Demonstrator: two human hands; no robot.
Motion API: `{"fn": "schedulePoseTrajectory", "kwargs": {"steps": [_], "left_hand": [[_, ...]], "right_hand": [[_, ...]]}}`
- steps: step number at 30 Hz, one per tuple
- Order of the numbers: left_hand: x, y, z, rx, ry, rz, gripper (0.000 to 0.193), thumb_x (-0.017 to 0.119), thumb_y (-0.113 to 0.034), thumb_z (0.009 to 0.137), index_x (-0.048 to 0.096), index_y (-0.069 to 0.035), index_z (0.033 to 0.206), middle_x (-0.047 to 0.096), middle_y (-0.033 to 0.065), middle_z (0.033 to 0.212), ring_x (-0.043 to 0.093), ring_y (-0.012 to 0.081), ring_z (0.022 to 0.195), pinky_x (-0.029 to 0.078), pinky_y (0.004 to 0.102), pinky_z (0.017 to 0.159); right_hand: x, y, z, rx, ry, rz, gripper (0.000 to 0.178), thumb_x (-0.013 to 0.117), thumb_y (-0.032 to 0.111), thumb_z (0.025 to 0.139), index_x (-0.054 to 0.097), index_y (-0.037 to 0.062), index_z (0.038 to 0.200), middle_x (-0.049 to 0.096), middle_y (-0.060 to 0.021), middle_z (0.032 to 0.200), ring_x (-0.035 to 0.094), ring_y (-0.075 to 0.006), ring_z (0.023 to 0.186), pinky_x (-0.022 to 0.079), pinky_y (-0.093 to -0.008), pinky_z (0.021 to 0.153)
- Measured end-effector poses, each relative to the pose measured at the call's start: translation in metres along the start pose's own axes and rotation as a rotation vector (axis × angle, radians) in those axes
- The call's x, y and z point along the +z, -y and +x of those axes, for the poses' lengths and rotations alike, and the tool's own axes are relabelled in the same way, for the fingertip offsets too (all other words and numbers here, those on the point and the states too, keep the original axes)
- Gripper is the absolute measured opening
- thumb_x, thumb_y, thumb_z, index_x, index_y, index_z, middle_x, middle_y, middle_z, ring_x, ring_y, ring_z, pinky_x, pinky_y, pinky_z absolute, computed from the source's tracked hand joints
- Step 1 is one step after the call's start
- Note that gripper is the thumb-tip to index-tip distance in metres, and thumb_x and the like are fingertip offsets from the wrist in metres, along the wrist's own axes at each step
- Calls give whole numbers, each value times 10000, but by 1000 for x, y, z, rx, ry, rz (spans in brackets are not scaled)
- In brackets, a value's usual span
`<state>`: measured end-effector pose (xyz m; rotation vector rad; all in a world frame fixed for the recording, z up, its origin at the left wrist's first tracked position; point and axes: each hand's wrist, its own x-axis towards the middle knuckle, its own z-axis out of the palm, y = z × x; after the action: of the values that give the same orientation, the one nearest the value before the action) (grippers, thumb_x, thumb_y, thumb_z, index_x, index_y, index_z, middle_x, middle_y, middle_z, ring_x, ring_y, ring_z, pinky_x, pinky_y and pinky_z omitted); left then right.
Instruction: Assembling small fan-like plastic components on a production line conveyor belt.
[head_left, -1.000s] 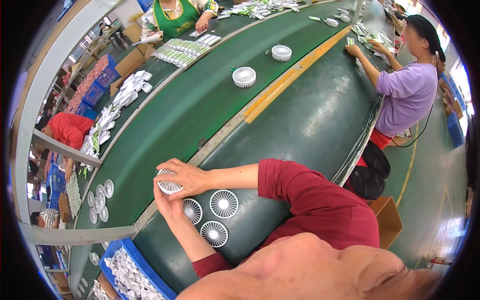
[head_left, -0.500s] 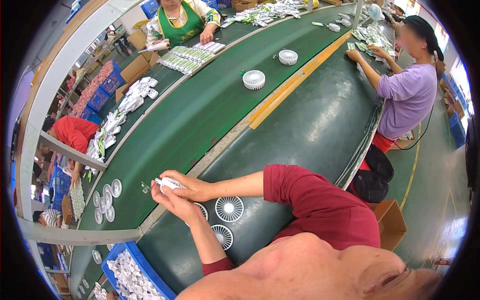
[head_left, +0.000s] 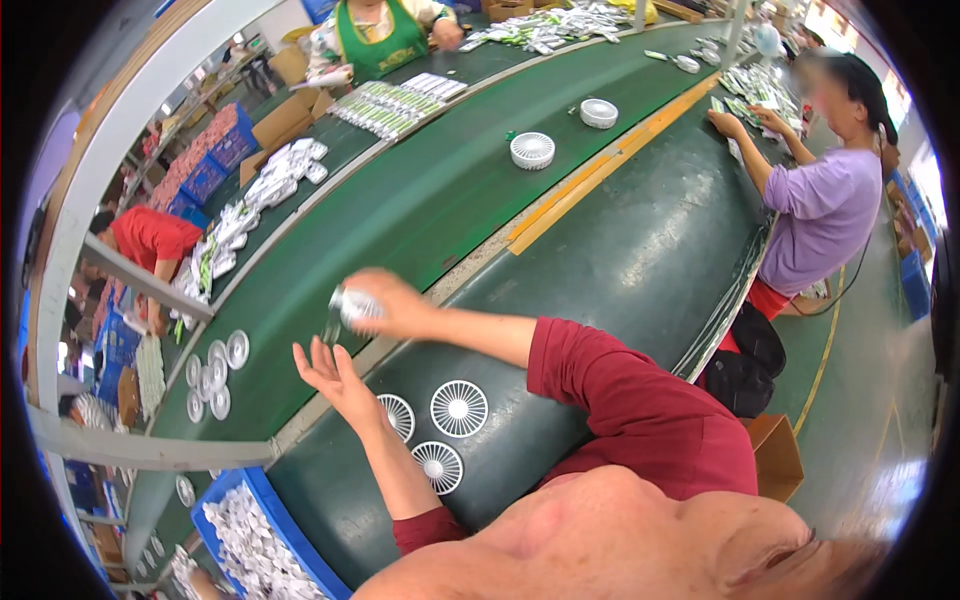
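A white round fan head is gripped in my right hand, held over the edge between the green conveyor belt and the dark green worktop. Motion blurs it, and my fingers cover part of it. Below it and to the left, my left hand is open, fingers spread, nothing in it. Close to my left forearm lie a white fan grille, a second grille and a third grille, partly covered by the forearm.
Two fan heads, a nearer one and a farther one, sit on the belt. Several round white parts lie at its left. A blue crate holds small white pieces. Co-workers, one in a purple shirt, are nearby.
My right hand has lifted the fan head up and away from my left hand. My left hand, which was around it, has let go and opened. The view has shifted slightly.
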<state>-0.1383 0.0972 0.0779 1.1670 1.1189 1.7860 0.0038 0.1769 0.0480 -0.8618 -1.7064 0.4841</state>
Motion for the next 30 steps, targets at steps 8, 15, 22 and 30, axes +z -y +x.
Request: {"fn": "schedulePoseTrajectory", "kwargs": {"steps": [8,15,22,30], "left_hand": [[0,-111,-11,365,348,-495,139,528,-103,986,561,-6,1079,583,145,1058,576,265,957,499,400,857],[0,-218,-22,897,546,-836,167,561,-106,934,621,35,1001,674,166,953,633,229,810,534,317,675],[40,-215,-41,884,517,-781,167,568,-99,928,619,39,1007,673,164,958,633,225,810,534,313,677],[8,-229,-27,802,652,-929,168,576,-91,920,616,43,1014,673,161,963,634,220,810,534,308,678]], "right_hand": [[-32,1,6,-142,125,-384,336,723,164,797,655,85,1116,610,-138,1232,556,-334,1132,422,-446,978],[-8,188,-40,661,511,1176,328,672,167,859,651,51,1165,644,-164,1119,607,-264,1124,472,-378,966],[16,172,-61,421,748,895,345,671,180,855,645,66,1180,623,-163,1156,574,-274,1163,449,-392,988],[36,111,-63,132,748,448,364,670,195,851,637,84,1196,599,-163,1199,535,-287,1208,423,-409,1013]]}}
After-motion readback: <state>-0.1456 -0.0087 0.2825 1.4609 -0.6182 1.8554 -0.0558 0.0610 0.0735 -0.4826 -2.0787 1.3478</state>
